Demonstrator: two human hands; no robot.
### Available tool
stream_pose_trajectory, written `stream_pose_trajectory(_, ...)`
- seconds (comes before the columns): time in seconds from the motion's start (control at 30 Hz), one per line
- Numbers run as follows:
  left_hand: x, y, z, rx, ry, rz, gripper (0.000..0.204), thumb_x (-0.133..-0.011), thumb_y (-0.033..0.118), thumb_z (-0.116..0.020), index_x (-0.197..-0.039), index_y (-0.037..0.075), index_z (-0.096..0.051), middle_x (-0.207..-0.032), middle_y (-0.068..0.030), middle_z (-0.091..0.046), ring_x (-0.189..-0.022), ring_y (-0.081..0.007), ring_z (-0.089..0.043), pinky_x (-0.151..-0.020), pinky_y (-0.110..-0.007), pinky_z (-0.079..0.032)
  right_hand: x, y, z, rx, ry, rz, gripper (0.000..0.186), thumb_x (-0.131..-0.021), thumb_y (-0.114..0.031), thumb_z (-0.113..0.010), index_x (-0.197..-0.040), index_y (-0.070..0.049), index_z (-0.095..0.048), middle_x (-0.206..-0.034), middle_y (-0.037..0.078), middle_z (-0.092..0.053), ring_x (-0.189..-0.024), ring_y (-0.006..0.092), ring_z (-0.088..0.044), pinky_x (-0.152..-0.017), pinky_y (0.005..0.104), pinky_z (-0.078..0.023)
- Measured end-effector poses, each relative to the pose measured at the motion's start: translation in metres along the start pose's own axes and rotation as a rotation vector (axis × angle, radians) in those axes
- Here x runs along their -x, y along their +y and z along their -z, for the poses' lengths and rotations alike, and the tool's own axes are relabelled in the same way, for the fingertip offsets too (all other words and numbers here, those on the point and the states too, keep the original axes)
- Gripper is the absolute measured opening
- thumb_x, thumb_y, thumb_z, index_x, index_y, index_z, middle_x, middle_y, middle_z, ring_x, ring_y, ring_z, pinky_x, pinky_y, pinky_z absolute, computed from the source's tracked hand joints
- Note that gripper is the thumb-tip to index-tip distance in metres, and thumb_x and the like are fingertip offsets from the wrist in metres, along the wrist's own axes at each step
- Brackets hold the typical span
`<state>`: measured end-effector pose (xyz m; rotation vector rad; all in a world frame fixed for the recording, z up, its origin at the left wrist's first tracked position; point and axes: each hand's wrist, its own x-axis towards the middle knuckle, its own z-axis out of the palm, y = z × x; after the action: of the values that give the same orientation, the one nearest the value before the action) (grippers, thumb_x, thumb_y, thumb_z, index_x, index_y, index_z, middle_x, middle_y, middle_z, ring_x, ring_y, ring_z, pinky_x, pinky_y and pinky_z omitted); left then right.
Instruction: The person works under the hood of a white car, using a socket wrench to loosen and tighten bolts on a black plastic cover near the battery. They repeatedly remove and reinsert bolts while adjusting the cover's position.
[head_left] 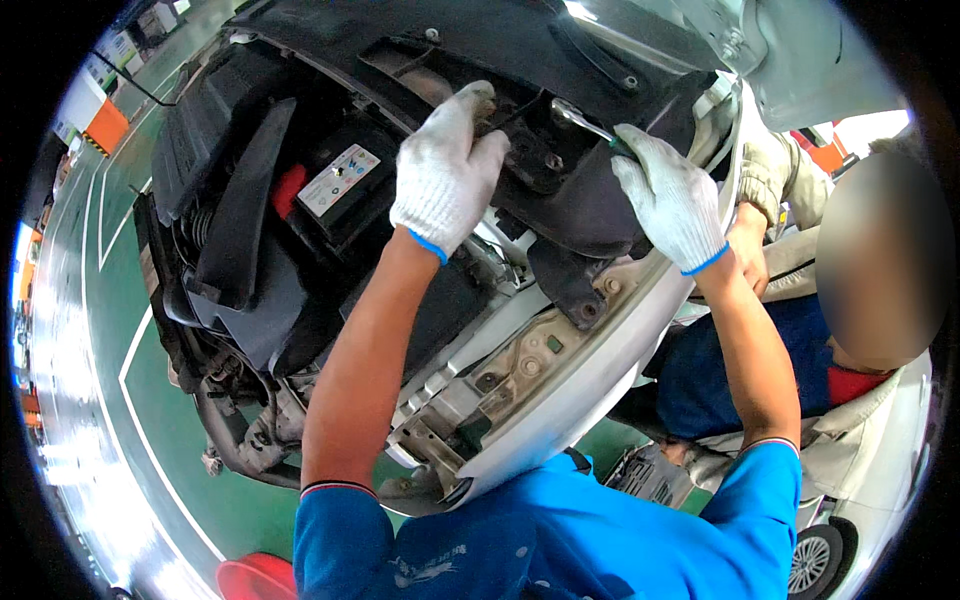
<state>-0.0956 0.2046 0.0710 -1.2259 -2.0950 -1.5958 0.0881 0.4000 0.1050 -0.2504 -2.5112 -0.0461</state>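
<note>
Both my hands wear white knitted gloves with blue cuffs and reach into the engine bay of a car. In my right hand (668, 195) is a ratchet wrench (583, 121), held by its handle; its shiny head points left over the black cowl area (530, 170). My left hand (445, 165) is at the black plastic trim (385, 58), with fingers curled and thumb bent inward. What lies between those fingers, if anything, is too dark to make out. Below my left wrist are black engine-bay covers (410, 310).
A battery (340, 180) with a red terminal cover (289, 190) sits to the left. The silver fender (610, 370) curves along the near side. Close on the right, a co-worker's hand (747, 250) is beside the car. A red round object (257, 577) is at the lower left.
</note>
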Motion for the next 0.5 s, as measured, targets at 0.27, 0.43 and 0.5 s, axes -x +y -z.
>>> stream_pose_trajectory(0.27, -0.004, 0.002, 0.010, -0.039, -0.109, -0.052, 0.038, -0.092, 0.012, -0.070, -0.128, 0.000, -0.069, -0.116, -0.0196, -0.075, -0.105, -0.0314, -0.076, -0.096, -0.037, -0.057, -0.009, 0.015, -0.013, -0.207, -0.080, -0.200, 0.039, -0.102, -0.031, -0.061, -0.133, -0.009, -0.067, -0.119, 0.020, -0.073, -0.114, 0.0390, -0.069, -0.095, 0.0443, -0.055)
stream_pose_trajectory(0.43, -0.009, 0.001, 0.022, 0.039, -0.058, -0.033, 0.034, -0.094, 0.015, -0.071, -0.125, 0.001, -0.072, -0.110, -0.0160, -0.077, -0.102, -0.0257, -0.076, -0.094, -0.035, -0.057, 0.006, 0.003, 0.005, -0.718, -0.067, -0.653, 0.039, -0.103, -0.021, -0.063, -0.139, -0.005, -0.066, -0.083, 0.001, -0.063, -0.064, 0.0081, -0.056, -0.057, 0.0240, -0.043)
stream_pose_trajectory(0.5, -0.005, -0.002, 0.028, 0.032, -0.032, -0.043, 0.032, -0.095, 0.015, -0.071, -0.124, 0.001, -0.073, -0.109, -0.0153, -0.077, -0.100, -0.0245, -0.075, -0.093, -0.034, -0.057, 0.013, 0.000, 0.011, -0.807, 0.014, -0.729, 0.042, -0.102, -0.021, -0.063, -0.140, -0.002, -0.064, -0.081, -0.001, -0.059, -0.058, 0.0043, -0.049, -0.052, 0.0208, -0.037)
